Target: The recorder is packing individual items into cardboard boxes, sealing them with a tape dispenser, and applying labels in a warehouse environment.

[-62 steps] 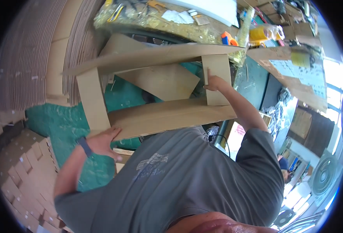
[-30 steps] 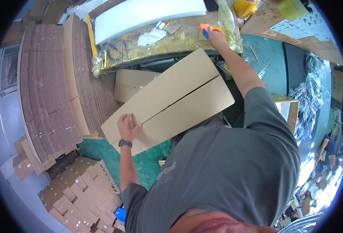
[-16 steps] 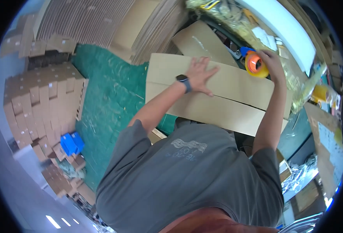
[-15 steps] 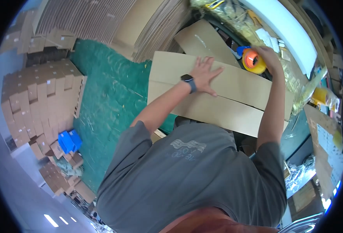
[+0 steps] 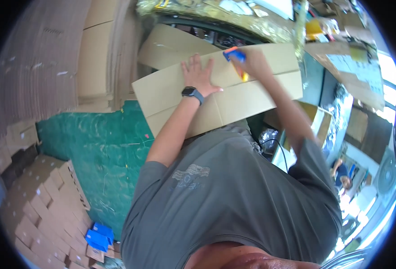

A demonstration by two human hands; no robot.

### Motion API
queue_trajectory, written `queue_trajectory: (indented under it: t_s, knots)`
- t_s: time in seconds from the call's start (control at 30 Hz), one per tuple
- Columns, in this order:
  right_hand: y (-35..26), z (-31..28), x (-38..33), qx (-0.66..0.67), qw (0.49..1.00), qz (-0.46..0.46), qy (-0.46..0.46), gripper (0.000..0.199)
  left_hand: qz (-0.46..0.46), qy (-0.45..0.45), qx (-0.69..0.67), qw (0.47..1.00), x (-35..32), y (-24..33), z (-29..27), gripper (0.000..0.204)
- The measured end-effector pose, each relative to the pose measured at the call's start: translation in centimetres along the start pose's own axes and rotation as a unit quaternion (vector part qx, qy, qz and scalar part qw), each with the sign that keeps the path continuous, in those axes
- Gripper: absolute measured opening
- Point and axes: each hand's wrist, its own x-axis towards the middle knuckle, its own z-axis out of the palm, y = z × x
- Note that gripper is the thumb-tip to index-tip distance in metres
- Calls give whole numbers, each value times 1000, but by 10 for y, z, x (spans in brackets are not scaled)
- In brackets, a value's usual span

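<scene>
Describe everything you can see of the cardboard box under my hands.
The cardboard box is long, tan and plain, apparently corrugated. Its upward face shows two long panels meeting at a lengthwise seam, with a faint crease across the nearer one. It lies aslant before the grey shirt, right end farther away. The left hand rests spread on it; the right hand holds a tape dispenser over the seam; whether that touches is unclear.

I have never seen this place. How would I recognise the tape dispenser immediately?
In front of the grey T-shirt, find the long brown cardboard box. At its top, the person's right hand grips the tape dispenser. Its bright blue, orange and yellow parts set it apart from the plain cardboard around it.
</scene>
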Motion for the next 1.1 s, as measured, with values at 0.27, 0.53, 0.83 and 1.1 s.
queue_trajectory:
  t_s: [0.27,0.53,0.83,1.1]
  knots:
    - [-24,-19,-306,89,964,222,-118,43,13,23,37,999,2,4,-1,117]
    - [65,74,-274,132,978,120,-108,42,8,91,40,995,5,16,17,116]
    - [55,-119,-284,287,909,-261,150,58,153,-35,-670,726,-173,167,-13,63]
    - [13,-118,-216,269,862,-429,-19,59,27,201,-832,516,-218,206,-24,59]
